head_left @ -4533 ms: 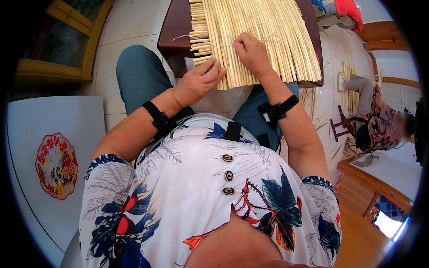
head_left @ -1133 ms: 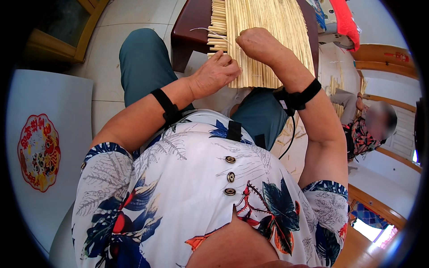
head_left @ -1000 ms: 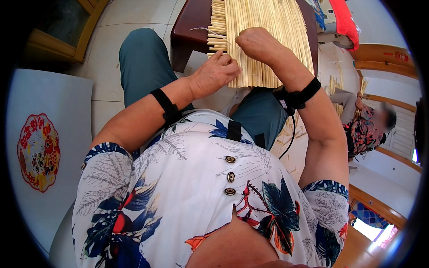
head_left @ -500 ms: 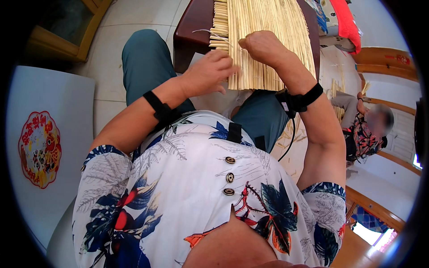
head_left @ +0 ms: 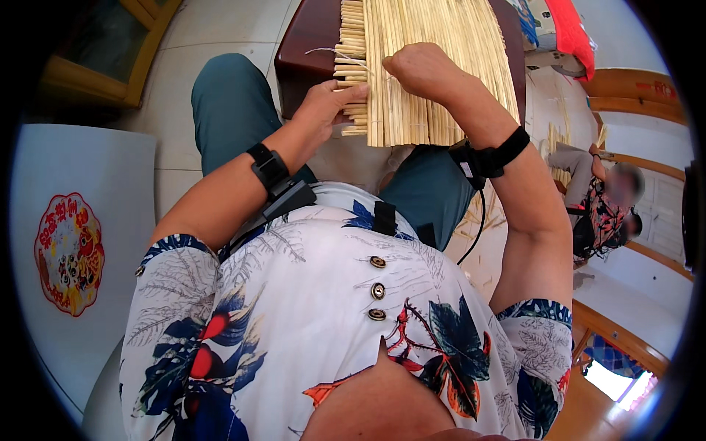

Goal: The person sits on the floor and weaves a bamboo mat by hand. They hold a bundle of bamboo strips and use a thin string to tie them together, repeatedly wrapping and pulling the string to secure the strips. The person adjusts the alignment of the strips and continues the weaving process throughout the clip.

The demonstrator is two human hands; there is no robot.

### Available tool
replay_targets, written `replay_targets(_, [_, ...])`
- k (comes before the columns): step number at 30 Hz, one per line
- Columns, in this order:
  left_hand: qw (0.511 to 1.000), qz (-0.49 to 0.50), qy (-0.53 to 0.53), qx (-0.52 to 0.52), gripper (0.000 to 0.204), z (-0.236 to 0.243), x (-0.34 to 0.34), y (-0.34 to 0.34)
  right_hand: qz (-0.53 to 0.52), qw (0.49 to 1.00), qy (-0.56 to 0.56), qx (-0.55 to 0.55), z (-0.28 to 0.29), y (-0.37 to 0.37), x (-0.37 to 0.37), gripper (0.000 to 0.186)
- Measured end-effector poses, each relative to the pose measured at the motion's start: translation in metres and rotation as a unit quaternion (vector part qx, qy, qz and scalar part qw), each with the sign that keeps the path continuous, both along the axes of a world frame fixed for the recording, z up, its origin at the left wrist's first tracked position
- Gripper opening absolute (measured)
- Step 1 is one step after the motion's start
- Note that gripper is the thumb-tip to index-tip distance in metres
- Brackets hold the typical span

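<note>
A mat of pale yellow stalks [head_left: 441, 95], laid side by side, rests on a dark reddish-brown table [head_left: 305, 62]. Stalk ends of uneven length stick out along its left side. There my left hand [head_left: 321, 110] grips the near left edge, its fingers on the stalk ends. My right hand [head_left: 426, 70] is closed in a pinch on the mat's top, by its left part; whatever it pinches is too small or hidden to make out. A thin white string [head_left: 331, 51] curls over the stalk ends, left of my right hand.
Loose stalks [head_left: 478, 220] lie on the floor to the right, where another person [head_left: 603, 195] sits. A white panel with a colourful sticker [head_left: 70, 253] stands at my left. A wooden cabinet with glass [head_left: 110, 59] is at the far left, and a red cloth [head_left: 570, 37] at the far right.
My left hand has gone from hovering, blurred, over the mat's near left corner to gripping the stalk ends. My right hand has shifted slightly left and away from me, still closed.
</note>
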State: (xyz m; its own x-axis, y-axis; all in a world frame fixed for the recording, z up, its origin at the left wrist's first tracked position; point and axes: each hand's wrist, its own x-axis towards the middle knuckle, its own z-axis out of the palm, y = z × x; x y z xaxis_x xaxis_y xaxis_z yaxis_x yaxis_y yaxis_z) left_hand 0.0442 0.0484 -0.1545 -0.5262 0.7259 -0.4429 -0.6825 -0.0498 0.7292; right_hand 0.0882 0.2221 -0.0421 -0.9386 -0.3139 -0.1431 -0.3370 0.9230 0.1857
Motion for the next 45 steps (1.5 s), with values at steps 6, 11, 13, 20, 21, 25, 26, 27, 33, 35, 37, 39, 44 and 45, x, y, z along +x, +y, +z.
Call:
replay_targets(6, [0.996,0.09,0.016,-0.005,0.033,0.013,0.015,0.012,0.001,1.0,0.006,0.004,0.0,0.003,0.002,0.006])
replay_targets(11, [0.993,0.104,0.057,-0.01,0.03,0.017,0.014,0.013,0.0,1.0,0.02,-0.011,-0.001,0.005,0.001,0.005])
replay_targets(13, [0.993,0.103,0.048,0.004,0.03,0.017,0.014,0.013,-0.001,1.0,0.008,0.003,-0.001,0.004,0.001,0.006])
replay_targets(20, [0.992,0.116,0.051,0.012,0.03,0.015,0.014,0.014,-0.003,0.999,-0.017,0.031,0.003,-0.004,-0.001,0.01])
replay_targets(21, [0.992,0.114,0.051,0.01,0.03,0.015,0.014,0.014,-0.003,0.999,-0.021,0.039,0.003,-0.004,-0.001,0.01])
replay_targets(25, [0.993,0.111,0.043,0.013,0.03,0.014,0.014,0.014,0.003,0.999,-0.011,0.035,-0.002,-0.004,0.001,0.012])
replay_targets(26, [0.993,0.112,0.042,0.014,0.03,0.014,0.013,0.014,0.005,0.999,-0.011,0.036,-0.002,-0.004,0.001,0.012])
replay_targets(27, [0.992,0.112,0.052,0.016,0.03,0.014,0.013,0.014,0.0,0.999,-0.017,0.035,-0.001,-0.005,0.001,0.013])
replay_targets(33, [0.991,0.115,0.066,0.013,0.031,0.014,0.014,0.013,-0.009,0.999,-0.03,0.027,-0.013,-0.008,0.001,0.011])
replay_targets(35, [0.991,0.113,0.069,0.015,0.031,0.015,0.014,0.013,-0.006,0.999,-0.029,0.021,-0.014,-0.011,0.001,0.011])
replay_targets(37, [0.993,0.105,0.059,0.018,0.032,0.017,0.013,0.014,-0.012,0.999,-0.029,0.039,-0.013,-0.016,0.002,0.01])
replay_targets(39, [0.993,0.097,0.07,0.009,0.032,0.017,0.01,0.011,-0.023,0.999,-0.019,0.034,-0.013,-0.027,0.009,0.009])
replay_targets(44, [0.994,0.076,0.081,0.018,0.032,0.019,0.009,0.011,-0.056,0.998,0.004,0.002,-0.015,-0.026,0.017,0.011])
replay_targets(45, [0.993,0.082,0.089,0.017,0.032,0.019,0.008,0.012,-0.056,0.998,0.008,0.0,-0.015,-0.028,0.017,0.011])
